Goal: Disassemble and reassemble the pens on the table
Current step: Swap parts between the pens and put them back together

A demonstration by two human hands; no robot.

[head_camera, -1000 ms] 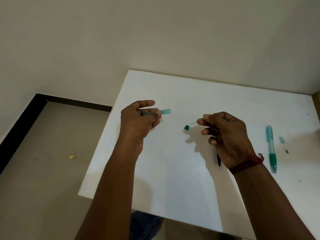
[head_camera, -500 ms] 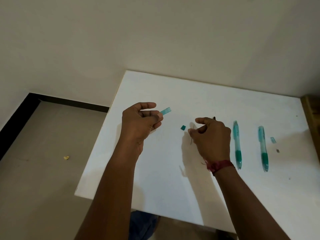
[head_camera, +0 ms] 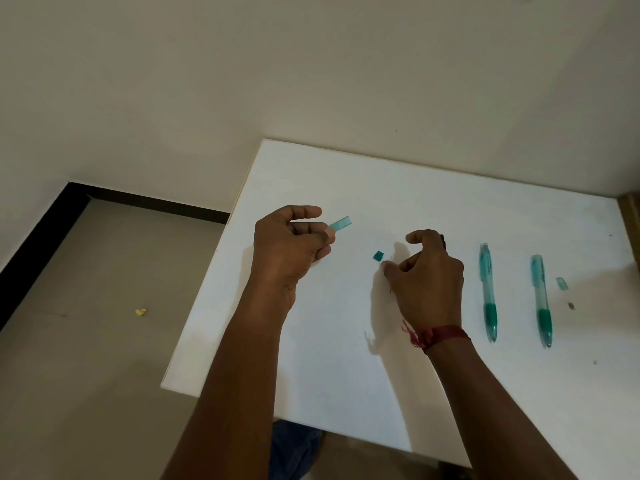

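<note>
Left hand (head_camera: 291,251) is raised over the left part of the white table (head_camera: 346,358). Its fingers are curled and its thumb and fingertips pinch a clear teal barrel piece (head_camera: 341,224), whose free end points toward the far right corner.

Right hand (head_camera: 427,278) is low over the table's middle, fingers curled and thumb lifted clear of the index finger in a C shape. A dark pen part (head_camera: 442,238) pokes out past the knuckles on the far side and seems to be held in the curled fingers. The index fingertip touches a thin dark rod (head_camera: 391,271) lying on the table. Cannot tell whether the rod is gripped. There is a red thread band (head_camera: 441,336) on the wrist.

A small teal cap (head_camera: 378,255) lies on the table just left of the rod, between the hands.

Two whole teal pens (head_camera: 487,292) (head_camera: 541,301) lie side by side toward the right edge, green grips nearest the person. Beyond them, closer to the right edge, are a small clear teal bit (head_camera: 561,283) and a tiny dark bit (head_camera: 571,305).
</note>
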